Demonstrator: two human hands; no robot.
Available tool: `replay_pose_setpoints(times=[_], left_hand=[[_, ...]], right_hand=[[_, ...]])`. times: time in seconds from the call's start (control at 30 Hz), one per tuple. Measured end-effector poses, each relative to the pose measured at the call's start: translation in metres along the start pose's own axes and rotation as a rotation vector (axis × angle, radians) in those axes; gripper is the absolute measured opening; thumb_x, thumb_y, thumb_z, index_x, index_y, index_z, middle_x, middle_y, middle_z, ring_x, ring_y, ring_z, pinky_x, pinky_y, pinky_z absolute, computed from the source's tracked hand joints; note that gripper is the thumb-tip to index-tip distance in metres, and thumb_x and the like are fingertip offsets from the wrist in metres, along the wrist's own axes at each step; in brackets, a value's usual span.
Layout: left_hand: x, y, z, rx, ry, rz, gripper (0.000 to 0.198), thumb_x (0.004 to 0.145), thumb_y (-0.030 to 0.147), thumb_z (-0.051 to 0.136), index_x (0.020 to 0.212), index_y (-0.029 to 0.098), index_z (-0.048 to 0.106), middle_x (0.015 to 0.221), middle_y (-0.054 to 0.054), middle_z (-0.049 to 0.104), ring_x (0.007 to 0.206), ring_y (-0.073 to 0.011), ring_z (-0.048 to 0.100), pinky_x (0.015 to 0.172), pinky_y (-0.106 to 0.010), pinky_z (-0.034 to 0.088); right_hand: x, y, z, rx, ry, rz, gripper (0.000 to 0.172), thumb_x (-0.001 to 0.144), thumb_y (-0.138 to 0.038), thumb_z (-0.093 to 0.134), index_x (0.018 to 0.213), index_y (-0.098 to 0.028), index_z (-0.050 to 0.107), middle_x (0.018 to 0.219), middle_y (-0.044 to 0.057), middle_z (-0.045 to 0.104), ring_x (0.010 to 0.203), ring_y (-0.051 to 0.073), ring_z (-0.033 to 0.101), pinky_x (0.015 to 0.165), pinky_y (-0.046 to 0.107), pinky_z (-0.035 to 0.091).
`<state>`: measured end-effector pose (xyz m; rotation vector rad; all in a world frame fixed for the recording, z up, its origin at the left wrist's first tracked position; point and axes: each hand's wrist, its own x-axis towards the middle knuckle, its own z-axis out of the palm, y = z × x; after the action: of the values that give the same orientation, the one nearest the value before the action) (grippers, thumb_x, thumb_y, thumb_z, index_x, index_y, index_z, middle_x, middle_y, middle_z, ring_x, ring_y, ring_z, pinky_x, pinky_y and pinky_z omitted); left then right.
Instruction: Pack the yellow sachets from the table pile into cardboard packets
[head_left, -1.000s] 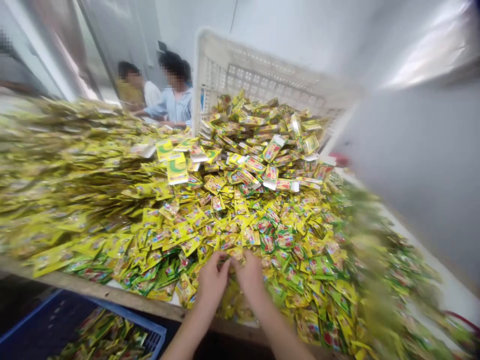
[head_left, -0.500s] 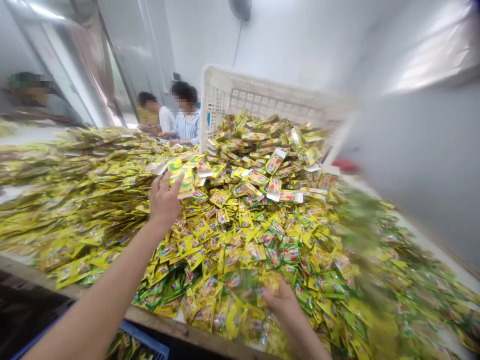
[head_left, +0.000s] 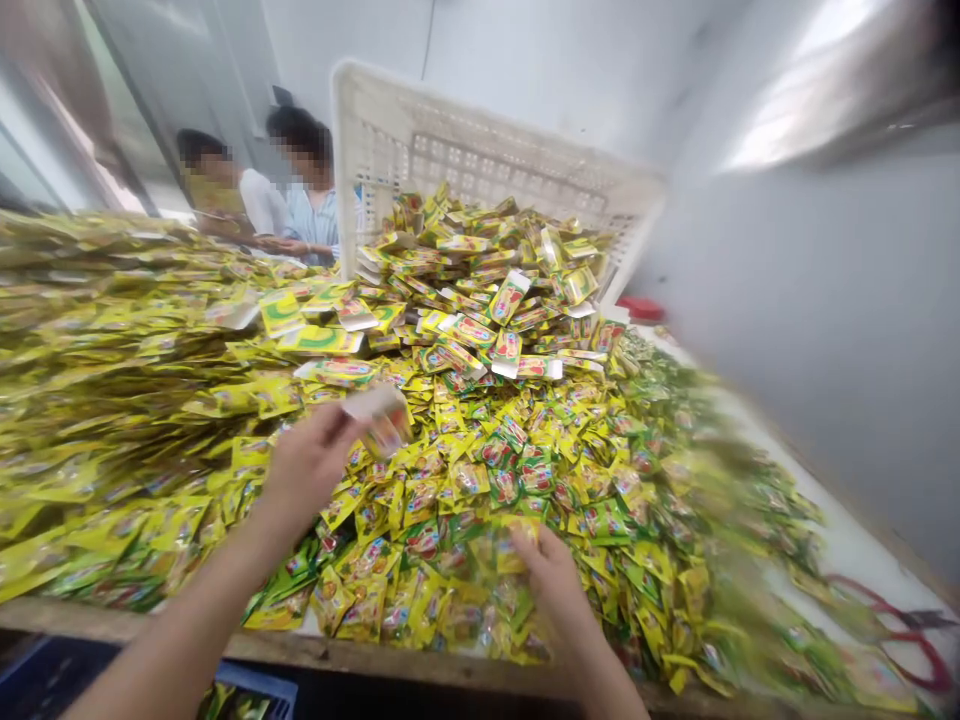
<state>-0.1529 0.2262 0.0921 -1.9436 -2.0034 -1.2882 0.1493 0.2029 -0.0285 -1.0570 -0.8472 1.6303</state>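
Observation:
My left hand (head_left: 309, 462) is closed on a small printed carton (head_left: 387, 426), blurred by motion, with a pale flap on its near side. It hangs over the heap of yellow and green sachets (head_left: 450, 480). Low in the middle, my right hand (head_left: 553, 575) pinches a yellow sachet (head_left: 517, 545) between thumb and fingers, just above the same heap. Further back, many cartons (head_left: 466, 330), several with white flaps out, spill from a tipped white plastic crate (head_left: 495, 130).
Sachets cover most of the table, whose wooden front edge (head_left: 360, 655) runs below my arms. Red-handled scissors (head_left: 911, 640) lie at the right. A blue crate (head_left: 259, 688) with sachets stands below the edge. Two people (head_left: 315, 215) sit behind at the left.
My left hand has come back from the carton pile toward me, now with a carton in it. My right hand stays low with its sachet. The view has swung rightward, bringing the scissors in.

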Motion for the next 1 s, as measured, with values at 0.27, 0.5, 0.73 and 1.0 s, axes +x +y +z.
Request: replay_pose_setpoints(times=[0.27, 0.5, 0.73, 1.0], left_hand=[[-0.154, 0.058, 0.110, -0.611, -0.617, -0.264, 0.040, 0.087, 0.031, 0.056, 0.125, 0.022, 0.050, 0.080, -0.001, 0.069, 0.075, -0.0210, 0.065, 0.068, -0.029, 0.049], [-0.167, 0.056, 0.113, -0.898, -0.620, -0.467, 0.038, 0.084, 0.028, 0.061, 0.120, 0.023, 0.052, 0.106, -0.007, 0.071, 0.097, -0.0238, 0.067, 0.084, -0.034, 0.051], [-0.179, 0.056, 0.120, -1.008, -0.572, -0.556, 0.040, 0.072, 0.033, 0.075, 0.109, 0.022, 0.063, 0.112, -0.008, 0.069, 0.109, -0.0265, 0.062, 0.097, -0.037, 0.047], [-0.178, 0.051, 0.110, -1.150, -0.623, -0.556, 0.023, 0.078, 0.030, 0.071, 0.099, 0.021, 0.066, 0.101, -0.005, 0.070, 0.097, -0.0225, 0.064, 0.087, -0.032, 0.049]], right_hand=[[-0.008, -0.028, 0.015, -0.656, -0.146, -0.470, 0.015, 0.087, -0.025, 0.059, 0.100, -0.020, 0.064, 0.096, 0.004, 0.062, 0.090, 0.019, 0.057, 0.080, 0.029, 0.046], [-0.019, -0.026, 0.011, -1.202, -0.107, -0.557, 0.013, 0.084, -0.014, 0.054, 0.094, -0.019, 0.061, 0.096, 0.007, 0.058, 0.092, 0.022, 0.053, 0.081, 0.033, 0.043], [-0.025, -0.045, 0.015, -1.402, -0.399, -0.542, 0.026, 0.077, -0.010, 0.061, 0.101, -0.018, 0.059, 0.100, 0.008, 0.060, 0.089, 0.021, 0.054, 0.076, 0.031, 0.043], [-0.010, -0.021, 0.007, -1.252, -0.432, -0.642, 0.010, 0.082, -0.029, 0.070, 0.073, -0.024, 0.072, 0.112, 0.002, 0.060, 0.112, 0.023, 0.045, 0.093, 0.036, 0.037]])
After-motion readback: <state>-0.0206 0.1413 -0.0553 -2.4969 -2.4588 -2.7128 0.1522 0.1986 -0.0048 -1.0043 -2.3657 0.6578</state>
